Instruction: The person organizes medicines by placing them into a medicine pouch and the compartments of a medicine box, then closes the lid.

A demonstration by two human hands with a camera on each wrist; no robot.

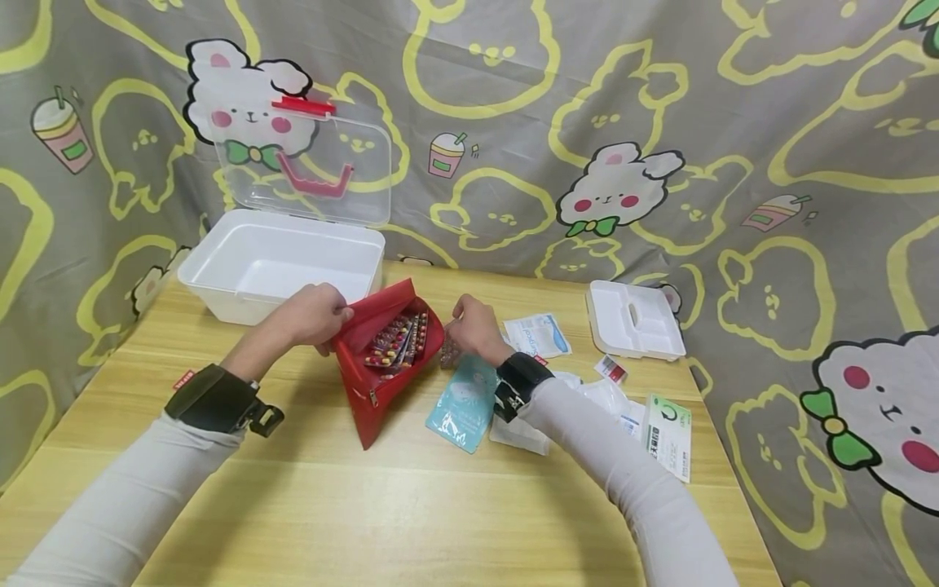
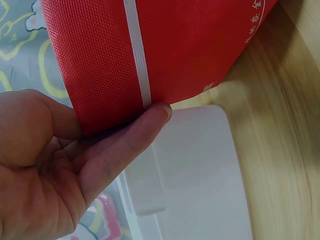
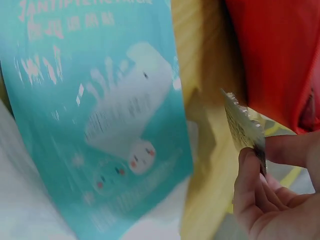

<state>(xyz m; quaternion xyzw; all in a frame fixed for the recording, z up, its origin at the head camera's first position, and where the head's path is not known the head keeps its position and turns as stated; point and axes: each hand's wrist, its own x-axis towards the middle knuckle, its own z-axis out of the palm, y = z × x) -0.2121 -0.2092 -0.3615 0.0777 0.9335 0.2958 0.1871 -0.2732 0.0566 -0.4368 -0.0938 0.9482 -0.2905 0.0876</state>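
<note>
From the head, the desk [image 1: 330, 505] is viewed forward and down, with left hand [image 1: 314, 314], right hand [image 1: 477, 328], box [image 1: 238, 303] and cloth [image 1: 513, 139] all taken in from well back. From the left wrist, the left hand and pouch [image 2: 185, 55] are seen close up, the view rolled so the desk is brought to the right. From the right wrist, the right hand is seen equally near, beside the packet [image 3: 100, 125]. The pouch is shared by all three, the box by head and left wrist, the packet by head and right wrist.
</note>
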